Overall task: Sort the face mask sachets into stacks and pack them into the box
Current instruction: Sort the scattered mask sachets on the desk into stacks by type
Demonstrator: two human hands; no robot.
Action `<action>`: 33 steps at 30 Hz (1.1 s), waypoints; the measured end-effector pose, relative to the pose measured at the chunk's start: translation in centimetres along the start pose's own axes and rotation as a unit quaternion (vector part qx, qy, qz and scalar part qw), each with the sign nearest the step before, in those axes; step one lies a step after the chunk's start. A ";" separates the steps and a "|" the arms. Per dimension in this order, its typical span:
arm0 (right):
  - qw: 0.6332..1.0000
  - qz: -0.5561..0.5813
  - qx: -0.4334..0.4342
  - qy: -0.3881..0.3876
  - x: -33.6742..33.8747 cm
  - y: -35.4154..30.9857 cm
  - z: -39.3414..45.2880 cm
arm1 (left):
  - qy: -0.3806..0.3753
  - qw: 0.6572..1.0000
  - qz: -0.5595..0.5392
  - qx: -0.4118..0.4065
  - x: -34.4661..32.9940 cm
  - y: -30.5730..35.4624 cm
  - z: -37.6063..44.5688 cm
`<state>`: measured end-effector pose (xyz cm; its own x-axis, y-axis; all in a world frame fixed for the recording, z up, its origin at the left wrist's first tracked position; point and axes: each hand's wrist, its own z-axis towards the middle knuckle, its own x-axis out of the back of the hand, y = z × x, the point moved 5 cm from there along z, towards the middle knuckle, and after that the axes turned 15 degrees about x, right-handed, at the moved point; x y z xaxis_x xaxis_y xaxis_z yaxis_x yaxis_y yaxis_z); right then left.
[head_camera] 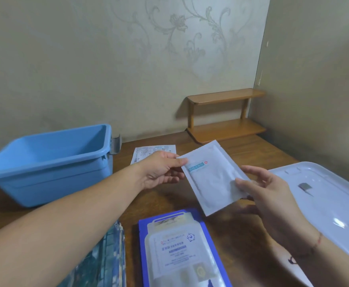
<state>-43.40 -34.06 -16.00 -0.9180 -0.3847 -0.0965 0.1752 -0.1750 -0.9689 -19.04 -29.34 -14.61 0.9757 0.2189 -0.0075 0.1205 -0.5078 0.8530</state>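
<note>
Sachet [212, 179] is held in the air above the table, btwn both hands. Left hand [161, 169] pinches its top-left corner w/ thumb and fingers; right hand [266, 195] grips the lower right edge, thumb on top. Long axis runs diagonal, far end up-left to near end down-right. Box [45, 162] sits well left (nearer the left hand), stack [175, 249] just below.

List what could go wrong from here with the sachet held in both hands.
1. Both the left hand and right hand pinch the white sachet only at its edges, above the table; it may slip and land off any stack.
2. The blue bin sits far left, so carrying the sachet there might sweep an arm over the blue-edged packet and shift it.
3. The leaflet behind the left hand could get mixed into a stack.
</note>
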 end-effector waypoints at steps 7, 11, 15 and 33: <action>0.979 -0.045 0.123 -0.157 -4.8 -5.9 -5.9 | 0.037 0.999 0.018 -0.017 2.9 2.0 -7.1; 0.949 -0.056 0.178 -0.256 -10.1 -9.1 -10.8 | 0.080 0.996 0.015 -0.026 8.2 0.0 -14.4; 0.862 -0.181 0.365 -0.300 -16.9 -10.9 -16.6 | 0.150 0.988 -0.024 -0.013 15.2 -4.9 -23.0; 0.591 -0.351 0.645 -0.334 -41.2 -7.2 -34.9 | 0.468 0.877 0.066 0.092 34.3 -25.4 -41.4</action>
<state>-19.22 14.69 -13.02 -0.6558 -0.0024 0.7550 0.3550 -0.8835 0.3056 3.82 25.57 -14.95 0.4169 0.6915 0.5899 0.1293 -0.6875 0.7146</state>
